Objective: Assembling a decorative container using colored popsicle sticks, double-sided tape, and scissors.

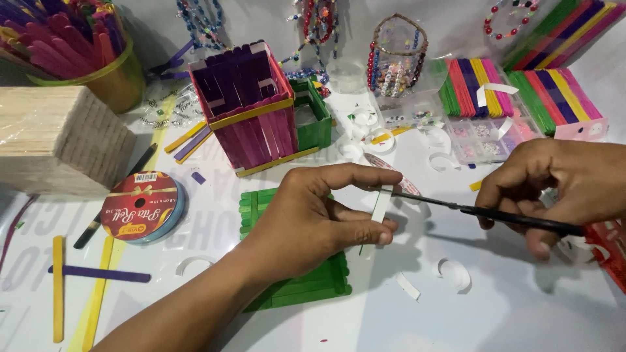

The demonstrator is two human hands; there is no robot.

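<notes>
Narrow white paper strip (pixel 380 207): light, limp, tear-prone; left hand (pixel 313 218) pinches its middle. Right hand (pixel 561 186) grips slim black-handled tool (pixel 495 214), tip at the strip's top.

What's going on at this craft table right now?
A person is working with coloured craft sticks. The left hand pinches a short white strip upright above a flat green stick panel. The right hand holds a thin black tool, its tip meeting the strip. Behind stand a purple stick box and a smaller green box. A ribbon roll lies at left, with curled white scraps scattered around.
</notes>
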